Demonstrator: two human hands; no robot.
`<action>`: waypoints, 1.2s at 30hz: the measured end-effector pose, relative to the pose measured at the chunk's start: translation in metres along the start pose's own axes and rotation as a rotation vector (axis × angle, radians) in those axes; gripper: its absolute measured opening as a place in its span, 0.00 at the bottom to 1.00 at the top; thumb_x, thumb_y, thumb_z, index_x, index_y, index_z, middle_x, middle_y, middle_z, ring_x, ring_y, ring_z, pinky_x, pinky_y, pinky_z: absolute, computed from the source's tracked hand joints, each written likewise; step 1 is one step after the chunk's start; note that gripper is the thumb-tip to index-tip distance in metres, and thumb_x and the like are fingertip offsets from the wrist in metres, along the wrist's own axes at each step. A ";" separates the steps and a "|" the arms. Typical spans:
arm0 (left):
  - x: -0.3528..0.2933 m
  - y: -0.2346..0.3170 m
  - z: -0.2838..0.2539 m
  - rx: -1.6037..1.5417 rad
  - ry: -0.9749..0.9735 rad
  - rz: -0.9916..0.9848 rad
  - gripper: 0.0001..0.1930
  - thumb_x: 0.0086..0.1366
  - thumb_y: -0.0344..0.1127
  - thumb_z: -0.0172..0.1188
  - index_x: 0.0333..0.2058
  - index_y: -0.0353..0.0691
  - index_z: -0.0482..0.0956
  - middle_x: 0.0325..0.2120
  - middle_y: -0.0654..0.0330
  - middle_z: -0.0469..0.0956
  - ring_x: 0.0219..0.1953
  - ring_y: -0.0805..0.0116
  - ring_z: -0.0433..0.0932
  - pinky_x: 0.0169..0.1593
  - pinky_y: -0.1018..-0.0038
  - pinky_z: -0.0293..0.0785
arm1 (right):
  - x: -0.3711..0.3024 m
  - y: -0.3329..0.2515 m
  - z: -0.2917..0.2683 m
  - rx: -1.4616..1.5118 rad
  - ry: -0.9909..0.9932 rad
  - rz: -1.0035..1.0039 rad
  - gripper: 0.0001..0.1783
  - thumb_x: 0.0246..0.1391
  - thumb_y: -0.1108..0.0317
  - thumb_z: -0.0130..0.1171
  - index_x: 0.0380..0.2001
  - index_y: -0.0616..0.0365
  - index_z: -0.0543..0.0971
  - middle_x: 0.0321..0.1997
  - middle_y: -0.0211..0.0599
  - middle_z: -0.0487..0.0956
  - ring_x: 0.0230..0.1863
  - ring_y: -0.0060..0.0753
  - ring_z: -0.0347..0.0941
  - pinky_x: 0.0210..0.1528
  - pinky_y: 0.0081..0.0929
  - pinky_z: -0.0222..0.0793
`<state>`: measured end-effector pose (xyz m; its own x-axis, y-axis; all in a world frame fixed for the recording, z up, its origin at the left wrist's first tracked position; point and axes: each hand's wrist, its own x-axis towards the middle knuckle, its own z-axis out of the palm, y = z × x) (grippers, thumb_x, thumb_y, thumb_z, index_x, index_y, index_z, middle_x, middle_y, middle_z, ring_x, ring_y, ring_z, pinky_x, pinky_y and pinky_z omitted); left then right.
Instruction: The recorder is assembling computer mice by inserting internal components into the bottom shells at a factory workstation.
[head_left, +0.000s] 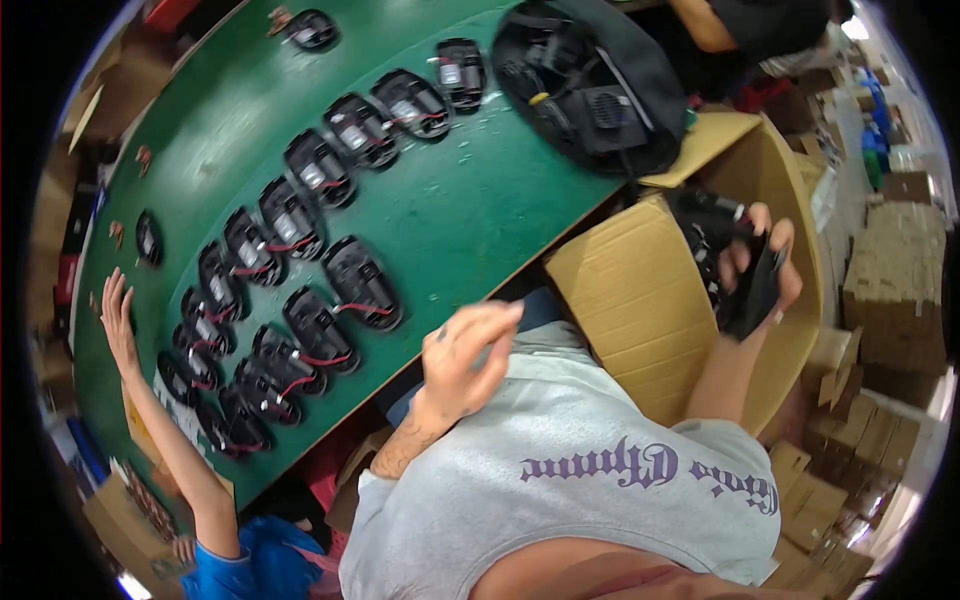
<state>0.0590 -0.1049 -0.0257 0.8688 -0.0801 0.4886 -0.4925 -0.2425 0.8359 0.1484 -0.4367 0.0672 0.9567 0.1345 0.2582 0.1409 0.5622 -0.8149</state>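
Observation:
My right hand (784,262) is inside the open cardboard box (640,300) at my right. Its fingers are closed round a black plastic shell (750,298). More black parts (705,215) lie in the box beside it; their exact kind is hard to make out. My left hand (465,360) hovers in front of my shirt, near the table's edge. Its fingers are loosely bent, with a gap to the thumb, and nothing shows in them. Nearest to it on the table is a black oval housing (362,283) with a red cable.
Rows of similar black housings (320,168) with red cables cover the green table (450,235). A black bag (590,90) with parts sits at the far edge beside the box. A co-worker's arm (180,430) reaches in at left; another person (740,30) is far right. Cartons (900,290) are stacked at right.

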 end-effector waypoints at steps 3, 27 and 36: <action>0.024 0.030 0.002 -0.307 0.139 -0.351 0.25 0.62 0.24 0.58 0.59 0.33 0.70 0.62 0.47 0.68 0.48 0.58 0.81 0.47 0.68 0.81 | -0.007 0.074 0.039 -0.022 -0.235 -0.076 0.19 0.49 0.60 0.72 0.34 0.56 0.73 0.43 0.42 0.68 0.30 0.30 0.70 0.28 0.23 0.70; 0.058 -0.003 -0.041 0.722 0.133 -0.235 0.23 0.58 0.24 0.61 0.54 0.41 0.77 0.63 0.51 0.67 0.61 0.49 0.71 0.63 0.55 0.67 | 0.066 0.175 0.095 -0.885 -0.302 0.134 0.26 0.53 0.78 0.61 0.58 0.64 0.75 0.59 0.44 0.77 0.53 0.33 0.77 0.59 0.28 0.68; 0.029 -0.004 -0.022 0.702 0.044 -0.102 0.24 0.57 0.27 0.64 0.54 0.43 0.77 0.59 0.52 0.73 0.64 0.49 0.69 0.66 0.49 0.62 | 0.070 0.179 0.092 -0.601 -0.098 0.014 0.25 0.51 0.79 0.63 0.55 0.64 0.77 0.52 0.41 0.80 0.48 0.31 0.78 0.57 0.28 0.71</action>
<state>0.0845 -0.0847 -0.0093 0.8985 0.0114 0.4388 -0.2468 -0.8136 0.5265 0.2172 -0.2517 -0.0126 0.9356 0.2294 0.2685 0.2748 0.0045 -0.9615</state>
